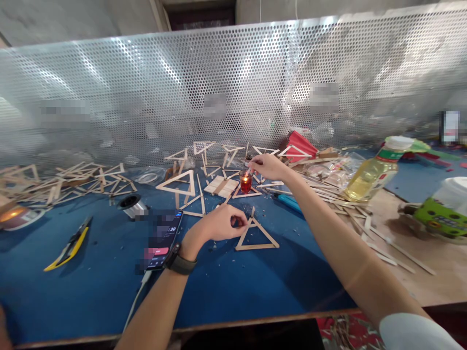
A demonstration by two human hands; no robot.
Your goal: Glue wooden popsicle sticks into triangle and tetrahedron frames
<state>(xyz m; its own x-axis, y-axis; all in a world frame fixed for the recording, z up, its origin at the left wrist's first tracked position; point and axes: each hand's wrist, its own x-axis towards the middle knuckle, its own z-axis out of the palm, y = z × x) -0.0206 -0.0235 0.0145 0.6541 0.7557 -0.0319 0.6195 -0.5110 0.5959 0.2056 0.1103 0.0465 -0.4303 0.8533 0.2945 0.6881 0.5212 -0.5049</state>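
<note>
My left hand (222, 222), with a dark band on its wrist, pinches the upper left side of a triangle of flat wooden sticks (270, 236) on the blue table. A short stick end rises at the triangle's top. Farther back, my right hand (269, 166) is closed in a pinch just above a lit candle in a red glass (245, 183). Something small and pale is between those fingertips, close to the flame; its kind cannot be made out. Another stick triangle (251, 194) lies around the candle's base.
A phone (166, 238) with a cable, a wire spool (133, 206) and yellow cutters (71, 245) lie left. Stick frames (177, 184) line a perforated metal screen (233, 87). To the right are a blue-handled tool (288, 201), loose sticks, a tilted oil bottle (375, 170) and a green-labelled container (443, 211).
</note>
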